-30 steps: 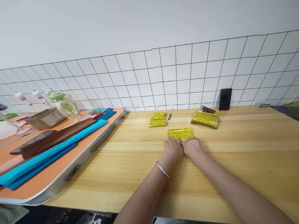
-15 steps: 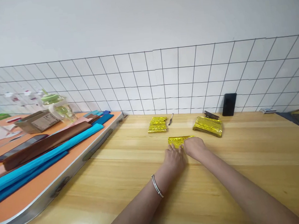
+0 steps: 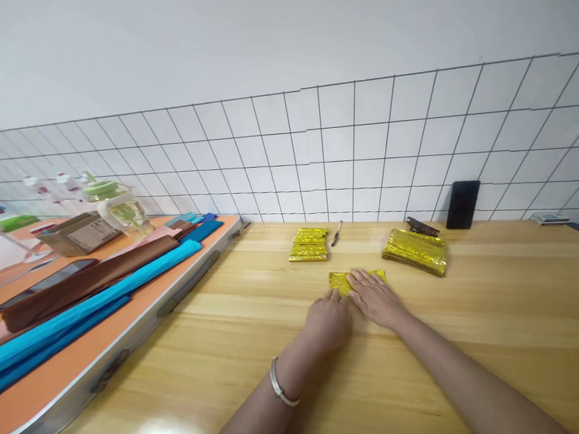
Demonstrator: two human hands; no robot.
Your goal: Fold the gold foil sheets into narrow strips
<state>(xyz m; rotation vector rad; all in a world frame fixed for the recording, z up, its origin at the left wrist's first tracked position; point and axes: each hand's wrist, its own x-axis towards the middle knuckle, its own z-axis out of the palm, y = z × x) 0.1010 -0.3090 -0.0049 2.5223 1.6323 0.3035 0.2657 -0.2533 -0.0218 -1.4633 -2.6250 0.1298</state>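
A small sheet of shiny gold foil (image 3: 340, 280) lies on the wooden table in front of me. My right hand (image 3: 375, 297) rests flat across it, fingers outstretched, covering its middle and much of its right part. At the lower left edge of the foil my left hand (image 3: 329, 321), with a bangle on the wrist, has its fingers curled in and closed on the edge. Folded gold foil pieces (image 3: 308, 245) lie behind, to the left. A thicker stack of gold foil (image 3: 415, 250) sits to the right.
A pen (image 3: 337, 233) lies beside the folded pieces. Behind the stack are a dark clip-like object (image 3: 422, 226) and a black phone (image 3: 463, 204) leaning on the tiled wall. On the left, an orange-topped table (image 3: 104, 352) bears blue and brown strips, a cardboard box (image 3: 83, 234) and a bottle (image 3: 123, 207).
My right hand has opened from a fist at the foil's right end and now lies flat over it. My left hand's fingers have drawn in at the lower left edge. The view has shifted slightly.
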